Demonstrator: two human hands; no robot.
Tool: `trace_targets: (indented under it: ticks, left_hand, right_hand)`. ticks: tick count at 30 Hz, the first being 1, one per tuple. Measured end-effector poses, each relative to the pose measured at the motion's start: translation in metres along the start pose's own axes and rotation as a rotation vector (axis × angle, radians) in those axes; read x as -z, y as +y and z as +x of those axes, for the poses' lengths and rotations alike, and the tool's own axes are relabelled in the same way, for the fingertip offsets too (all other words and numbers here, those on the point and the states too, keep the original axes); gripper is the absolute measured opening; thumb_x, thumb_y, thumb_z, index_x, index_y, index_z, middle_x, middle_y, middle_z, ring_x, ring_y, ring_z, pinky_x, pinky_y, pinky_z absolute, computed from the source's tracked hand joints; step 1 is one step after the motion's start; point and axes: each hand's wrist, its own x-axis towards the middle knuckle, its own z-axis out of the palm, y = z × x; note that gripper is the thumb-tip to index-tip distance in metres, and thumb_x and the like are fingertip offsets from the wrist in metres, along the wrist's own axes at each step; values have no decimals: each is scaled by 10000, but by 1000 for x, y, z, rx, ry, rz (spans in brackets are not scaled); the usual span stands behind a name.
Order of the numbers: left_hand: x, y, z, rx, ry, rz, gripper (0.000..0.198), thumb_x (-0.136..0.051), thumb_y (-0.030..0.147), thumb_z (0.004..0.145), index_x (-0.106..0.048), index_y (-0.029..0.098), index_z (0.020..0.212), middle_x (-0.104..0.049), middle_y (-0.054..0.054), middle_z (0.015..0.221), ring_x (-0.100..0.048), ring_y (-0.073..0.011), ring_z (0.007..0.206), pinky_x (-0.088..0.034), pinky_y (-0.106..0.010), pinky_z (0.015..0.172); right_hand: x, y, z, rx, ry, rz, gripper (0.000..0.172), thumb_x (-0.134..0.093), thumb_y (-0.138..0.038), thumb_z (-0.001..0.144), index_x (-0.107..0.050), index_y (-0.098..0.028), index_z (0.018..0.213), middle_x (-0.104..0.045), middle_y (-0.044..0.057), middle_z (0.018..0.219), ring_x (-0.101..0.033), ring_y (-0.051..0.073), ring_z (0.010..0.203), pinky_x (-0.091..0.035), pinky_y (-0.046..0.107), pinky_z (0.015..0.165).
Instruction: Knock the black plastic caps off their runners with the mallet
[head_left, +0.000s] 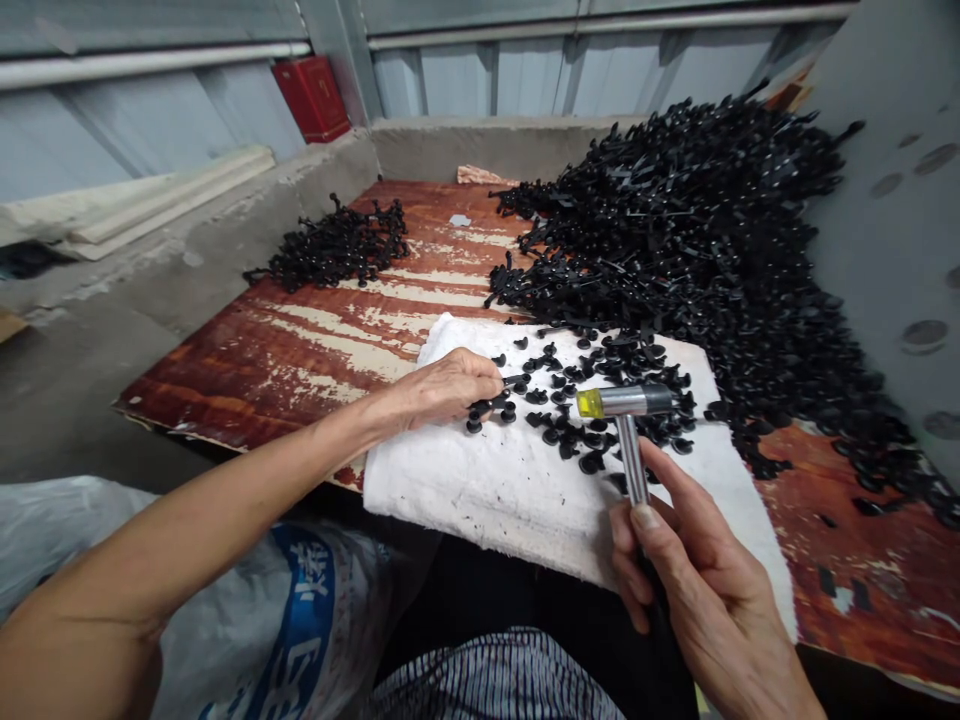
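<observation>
My right hand (pixel 694 570) grips the handle of a small metal hammer (pixel 626 403) with a yellow tip on its head, held just above a white foam block (pixel 510 480). Many small black plastic parts (pixel 592 400) lie scattered on the block. My left hand (pixel 450 385) rests on the block's left side, fingers pinched on a black part (pixel 491 405) among a short row of them.
A big heap of black plastic sprues (pixel 712 240) fills the right of the worn red board (pixel 315 340). A smaller black pile (pixel 337 245) lies at the far left. A red box (pixel 311 95) stands on the concrete ledge. A white sack (pixel 285 620) sits by my lap.
</observation>
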Motion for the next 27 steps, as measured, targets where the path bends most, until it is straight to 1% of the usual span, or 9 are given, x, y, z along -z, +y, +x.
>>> trace_targets:
  ticks: [6, 8, 11, 14, 16, 20, 22, 25, 27]
  left_hand:
    - [8, -8, 5, 18, -30, -23, 197, -567, 295, 808, -586, 157, 668, -558, 14, 542, -327, -36, 361, -182, -186, 349]
    - [12, -13, 8, 17, -27, 7, 206, -572, 312, 809, -581, 165, 665, -541, 19, 521, -291, -35, 343, -150, -193, 335]
    - [13, -13, 11, 30, -20, 24, 193, -577, 300, 797, -582, 168, 656, -521, 24, 499, -260, -32, 328, -129, -200, 327]
    - [10, -8, 10, 38, -2, 4, 167, -579, 259, 772, -581, 162, 636, -535, 19, 497, -276, -34, 329, -142, -201, 331]
    - [8, -6, 9, 27, 0, -15, 169, -573, 250, 770, -577, 159, 628, -541, 16, 494, -289, -36, 331, -155, -201, 337]
    - [8, -8, 8, 5, -19, -49, 157, -570, 240, 772, -581, 157, 639, -530, 22, 484, -297, -32, 332, -161, -195, 345]
    - [9, -10, 9, 3, -30, -61, 165, -567, 239, 773, -572, 158, 629, -519, 24, 476, -302, -32, 331, -164, -195, 349]
    - [9, -12, 8, -33, -49, -64, 201, -560, 252, 783, -563, 154, 608, -531, 13, 488, -305, -32, 338, -160, -200, 350]
    - [9, -14, 8, -55, -51, -59, 215, -564, 256, 784, -559, 151, 596, -526, 11, 484, -308, -33, 346, -163, -200, 352]
  right_hand:
    - [4, -5, 1, 16, -53, -144, 493, -523, -408, 940, -446, -382, 1426, -519, -51, 627, -440, 95, 407, -393, 175, 299]
    - [5, -12, 6, 80, -92, -300, 477, -516, -395, 942, -482, -348, 1415, -585, -18, 670, -540, 120, 474, -465, 199, 354]
    - [3, -28, 21, 328, -142, -543, 475, -509, -308, 940, -505, -280, 1414, -695, 92, 1093, -695, 206, 895, -607, 350, 749]
    - [-2, -41, 39, 599, -198, -686, 539, -462, -181, 939, -428, -275, 1468, -573, 86, 1388, -589, 246, 1204, -491, 441, 1010]
    - [-4, -44, 50, 682, -207, -771, 577, -440, -142, 928, -392, -265, 1491, -610, 106, 1336, -610, 260, 1165, -517, 451, 969]
    - [-7, -45, 65, 633, -271, -968, 564, -408, -145, 896, -460, -190, 1456, -708, 157, 1068, -692, 288, 874, -578, 491, 784]
    - [-7, -49, 66, 660, -274, -976, 562, -406, -140, 898, -465, -207, 1452, -709, 144, 1090, -692, 279, 893, -576, 472, 801]
    - [-10, -56, 61, 791, -130, -891, 592, -433, -125, 915, -391, -250, 1493, -643, 125, 1275, -660, 263, 1037, -546, 432, 892]
    - [-11, -57, 60, 822, -81, -892, 612, -441, -110, 904, -380, -237, 1500, -667, 135, 1216, -672, 266, 998, -554, 435, 870]
